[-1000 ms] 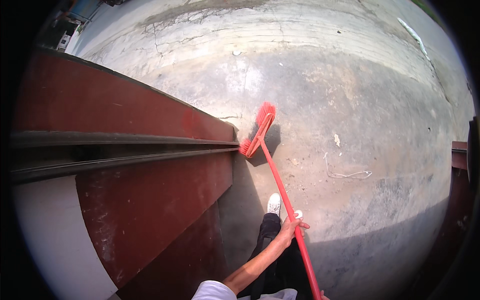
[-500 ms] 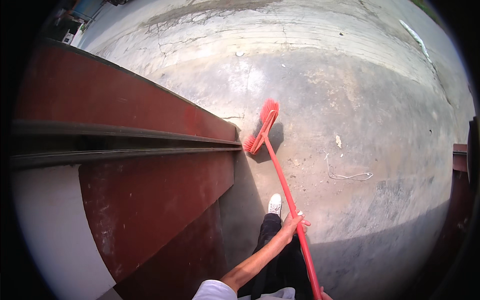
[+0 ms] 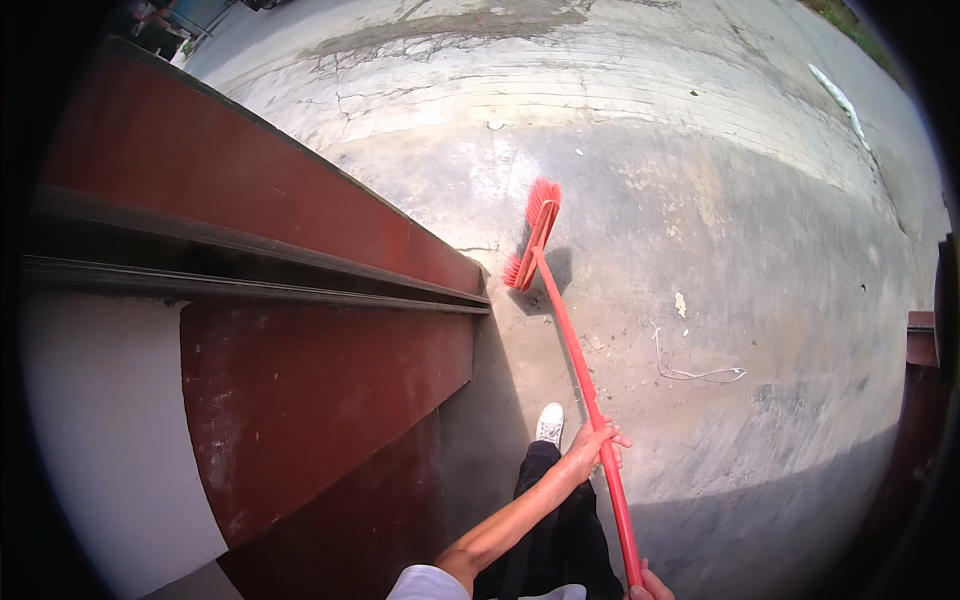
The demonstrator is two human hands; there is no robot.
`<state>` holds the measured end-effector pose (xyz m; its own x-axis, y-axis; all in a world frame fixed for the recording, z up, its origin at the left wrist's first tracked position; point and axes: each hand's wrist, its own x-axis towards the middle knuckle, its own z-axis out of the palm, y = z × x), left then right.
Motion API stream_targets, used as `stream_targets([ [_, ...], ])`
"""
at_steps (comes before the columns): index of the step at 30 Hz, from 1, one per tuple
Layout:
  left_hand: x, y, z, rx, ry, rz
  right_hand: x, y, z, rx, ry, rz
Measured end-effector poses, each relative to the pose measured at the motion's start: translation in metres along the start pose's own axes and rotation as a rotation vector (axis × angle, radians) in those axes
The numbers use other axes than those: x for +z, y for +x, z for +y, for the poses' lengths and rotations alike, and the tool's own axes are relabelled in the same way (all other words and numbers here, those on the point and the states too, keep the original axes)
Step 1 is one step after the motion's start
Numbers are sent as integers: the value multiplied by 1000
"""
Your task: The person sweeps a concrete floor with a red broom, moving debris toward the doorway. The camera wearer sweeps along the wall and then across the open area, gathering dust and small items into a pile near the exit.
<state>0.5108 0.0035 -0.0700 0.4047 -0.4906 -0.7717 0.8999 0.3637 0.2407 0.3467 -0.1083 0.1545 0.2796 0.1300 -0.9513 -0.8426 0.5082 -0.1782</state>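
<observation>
A red push broom (image 3: 574, 345) slants away from me across the concrete, its red-bristled head beside the end of a maroon metal post. My left hand (image 3: 592, 447) is wrapped round the middle of the handle, the arm reaching in from the lower left. Close to the bottom edge of the view, my right hand (image 3: 651, 586) grips the upper end of the handle; only part of it shows. The broom head stands on its side, with a shadow on the floor to its right.
The maroon post (image 3: 330, 370) with its dark groove fills the left side. A bent white wire (image 3: 700, 376) and a pale scrap (image 3: 680, 304) lie right of the handle. A long white strip (image 3: 838, 97) lies far right. My white shoe (image 3: 549, 423) is left of the handle.
The broom head has moved slightly forward and away from the post's end. Both hands keep their hold on the handle; more of my right hand shows. The view has shifted a little.
</observation>
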Motion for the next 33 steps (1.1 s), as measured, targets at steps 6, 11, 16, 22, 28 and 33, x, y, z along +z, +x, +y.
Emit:
stream_targets([
  [6, -32, 53, 82, 320, 171, 192, 48, 130, -46, 51, 400, -434],
  [11, -88, 83, 105, 316, 266, 384, 86, 169, -62, 10, 312, -435],
  [16, -72, 64, 14, 151, 336, 313, 38, 122, -20, 125, 312, -268],
  [22, -1, 9, -44, -45, 30, -74, 27, 4, -30, 102, 148, 77],
  [28, 31, -56, -79, -58, -24, -64, -37, -43, 2, 20, -135, 41],
  [33, -35, -5, -83, 5, -13, 72, -5, 10, 13, 63, -105, -4],
])
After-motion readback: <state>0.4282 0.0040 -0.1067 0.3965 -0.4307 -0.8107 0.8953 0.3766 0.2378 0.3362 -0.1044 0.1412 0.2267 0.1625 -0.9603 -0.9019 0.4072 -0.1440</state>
